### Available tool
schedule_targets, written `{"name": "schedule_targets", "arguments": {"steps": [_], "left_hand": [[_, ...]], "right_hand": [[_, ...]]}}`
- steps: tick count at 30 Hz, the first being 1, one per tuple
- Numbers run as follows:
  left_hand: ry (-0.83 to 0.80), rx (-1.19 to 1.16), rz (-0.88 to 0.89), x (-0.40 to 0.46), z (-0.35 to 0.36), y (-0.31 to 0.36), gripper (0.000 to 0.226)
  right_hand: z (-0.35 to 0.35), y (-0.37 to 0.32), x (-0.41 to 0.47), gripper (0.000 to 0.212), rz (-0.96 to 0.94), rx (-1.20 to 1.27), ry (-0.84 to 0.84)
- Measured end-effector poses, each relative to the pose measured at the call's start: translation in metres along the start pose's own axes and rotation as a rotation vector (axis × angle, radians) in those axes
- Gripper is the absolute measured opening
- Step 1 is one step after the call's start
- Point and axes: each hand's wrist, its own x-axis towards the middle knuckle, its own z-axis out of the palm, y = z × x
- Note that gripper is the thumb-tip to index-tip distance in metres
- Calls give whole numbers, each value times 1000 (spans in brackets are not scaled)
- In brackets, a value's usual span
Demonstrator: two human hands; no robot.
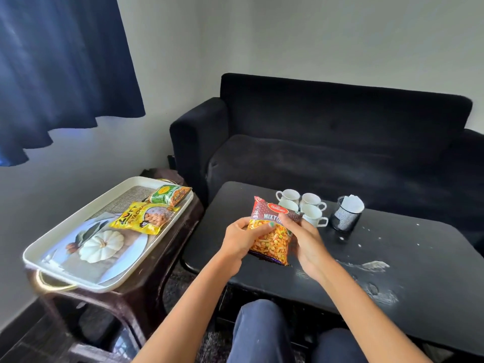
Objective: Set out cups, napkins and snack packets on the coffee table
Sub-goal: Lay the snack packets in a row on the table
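Both hands on the red mixture packet [272, 231], held up over the black coffee table [366, 258].

Left hand [239, 238] and right hand [303, 241] each curl around a side of it. Four white cups [303, 205] are clustered on the table, next to a mesh holder with napkins [347, 213]. Yellow packet [144, 217] and green packet [170, 195] are lying on the tray [78, 276] to the left.

- Both bare forearms reach forward from the bottom edge, converging toward the middle.
- The left hand [239, 238] curls its fingers inward, thumb on top, gripping.
- The right hand [303, 238] mirrors it, back turned outward, fingers closed in a grip.
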Motion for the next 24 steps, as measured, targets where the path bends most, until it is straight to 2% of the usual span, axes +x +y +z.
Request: {"name": "schedule_targets", "arguments": {"steps": [3,8,13,19,21,24], "left_hand": [[-95,40,-43,3,2,-5,39],[-194,154,-118,6,-1,-13,38],[-111,140,-60,10,0,-30,26],[35,84,-2,15,-1,-42,21],[57,153,-32,15,-3,-45,26],[-11,326,-105,12,-3,-49,34]], "right_hand": [[-3,2,7,29,-11,21,118],[-10,3,10,35,-23,87,188],[-14,9,11,41,29,104,172],[-18,25,4,54,228,-16,2],[-19,33,5,50,238,-20,60],[-21,44,8,46,219,-15,195]]}}
